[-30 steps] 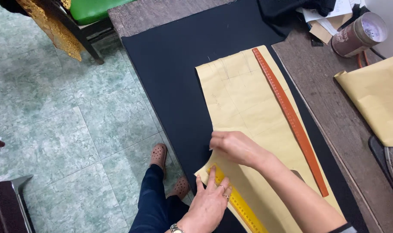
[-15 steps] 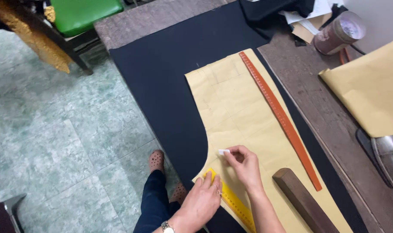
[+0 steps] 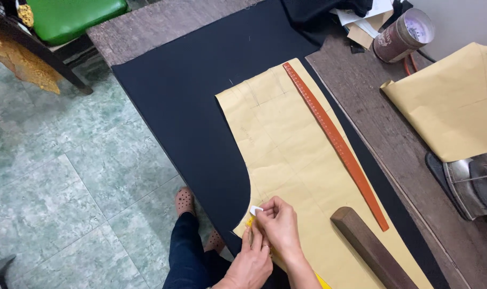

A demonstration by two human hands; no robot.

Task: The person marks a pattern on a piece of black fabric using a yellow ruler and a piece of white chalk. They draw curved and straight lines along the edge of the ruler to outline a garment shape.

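Both hands have drawn in close at the near edge of the tan paper pattern point(image 3: 291, 155). A second ago the left hand point(image 3: 252, 262) lay flat along the yellow ruler point(image 3: 250, 221); now only its fingertips press there, with just the ruler's tip showing. The right hand point(image 3: 280, 226), pinched shut on a white chalk point(image 3: 255, 210), has slid to the curved edge against the black cloth point(image 3: 184, 107), which looks like tracing. The brown ruler point(image 3: 334, 139) lies untouched.
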